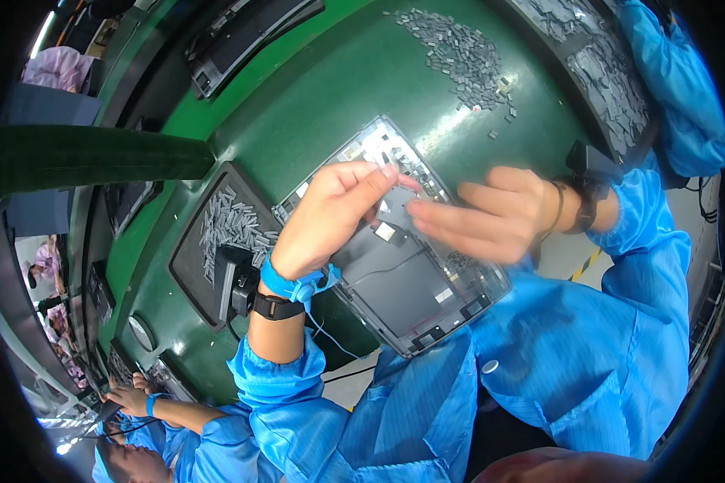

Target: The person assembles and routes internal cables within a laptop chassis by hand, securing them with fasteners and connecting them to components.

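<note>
An opened tablet-like device point(391, 290) lies at the near edge of the worktop point(330, 97), turned askew, with one corner toward the far edge and its near side close to the person's blue smock point(556, 346). Dark flat panels fill its near part; circuitry shows toward its far corner, and a small white label point(385, 232) sits near its middle. The left hand point(338, 205) is over the far half of the device, thumb and forefinger brought together; whether they grip anything cannot be told. The right hand point(491, 211) is over the device's right side, fingers partly extended and loosely bent, fingertips near the middle; its grip cannot be made out either.

A blue wrist strap point(286, 283) circles the left wrist. Just left of the device, a black tray point(187, 262) holds a heap of slim grey strips point(234, 221). Small dark grey pieces point(459, 60) lie loose near the worktop's far edge. Along its right edge, a long dark tray point(568, 68) carries flat grey pieces point(608, 92), beside a co-worker's blue sleeve point(685, 88).
</note>
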Demonstrator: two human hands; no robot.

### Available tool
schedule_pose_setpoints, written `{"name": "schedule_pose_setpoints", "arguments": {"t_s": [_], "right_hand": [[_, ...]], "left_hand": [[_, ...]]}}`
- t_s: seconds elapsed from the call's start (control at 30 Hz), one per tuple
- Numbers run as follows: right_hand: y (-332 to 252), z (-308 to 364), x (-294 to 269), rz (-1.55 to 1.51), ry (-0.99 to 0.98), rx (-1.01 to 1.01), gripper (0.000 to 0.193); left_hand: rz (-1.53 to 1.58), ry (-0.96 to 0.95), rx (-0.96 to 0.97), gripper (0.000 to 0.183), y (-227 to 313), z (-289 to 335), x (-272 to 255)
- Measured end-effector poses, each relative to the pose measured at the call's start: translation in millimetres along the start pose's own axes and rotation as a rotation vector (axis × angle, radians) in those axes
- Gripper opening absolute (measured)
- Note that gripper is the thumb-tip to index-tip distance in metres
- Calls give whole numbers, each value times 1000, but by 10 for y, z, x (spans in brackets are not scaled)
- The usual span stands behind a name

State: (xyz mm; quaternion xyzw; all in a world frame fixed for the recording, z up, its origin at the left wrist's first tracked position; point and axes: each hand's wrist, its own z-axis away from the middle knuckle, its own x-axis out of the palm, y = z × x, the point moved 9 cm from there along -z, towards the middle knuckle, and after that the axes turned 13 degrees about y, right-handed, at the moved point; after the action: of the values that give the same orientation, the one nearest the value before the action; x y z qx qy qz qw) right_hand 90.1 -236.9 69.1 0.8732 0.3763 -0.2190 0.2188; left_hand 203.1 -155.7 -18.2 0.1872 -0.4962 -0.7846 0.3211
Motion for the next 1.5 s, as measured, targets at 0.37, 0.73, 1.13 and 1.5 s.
{"name": "schedule_pose_setpoints", "arguments": {"t_s": [0.37, 0.73, 1.13, 1.5], "right_hand": [[272, 79, -28, -173, 0, 276, 20], [373, 27, 13, -182, 84, 450, 22], [390, 126, 12, -241, 175, 517, 14], [390, 173, 0, -239, 181, 502, 20]], "left_hand": [[124, 213, 4, 21, -16, 238, -40], [45, 278, 74, 21, -5, 355, 71], [160, 247, 129, 19, -53, 332, 104], [194, 259, 106, 20, -121, 342, 131]]}}
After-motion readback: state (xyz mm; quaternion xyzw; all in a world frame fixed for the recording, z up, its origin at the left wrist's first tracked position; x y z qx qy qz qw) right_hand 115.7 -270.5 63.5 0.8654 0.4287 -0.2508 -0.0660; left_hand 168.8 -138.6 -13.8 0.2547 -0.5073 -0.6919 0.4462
